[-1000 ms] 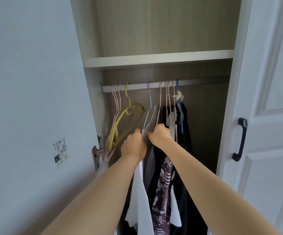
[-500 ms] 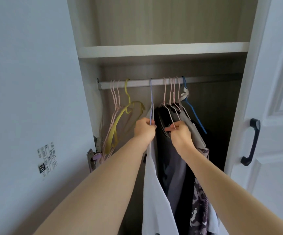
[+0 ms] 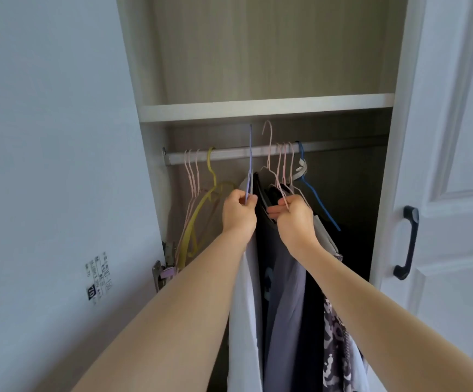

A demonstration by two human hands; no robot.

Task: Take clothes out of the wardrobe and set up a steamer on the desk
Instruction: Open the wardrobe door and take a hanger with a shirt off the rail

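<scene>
Home bedroom setting. Built-in wardrobe stood open; clothes rail under wooden shelf carried wire hangers and hung garments. White panelled door with dark handle right of rail; pale wall left.

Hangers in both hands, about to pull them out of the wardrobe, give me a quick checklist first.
1. Left hand grips purple hanger: ok.
2. Right hand grips pink hanger: ok.
3. Both hooks lifted above the rail: ok.
4. Garments free of neighbouring hangers: cannot tell.
5. Right door open, path out clear: ok.
6. Garment hems free below: cannot tell, out of frame.
</scene>
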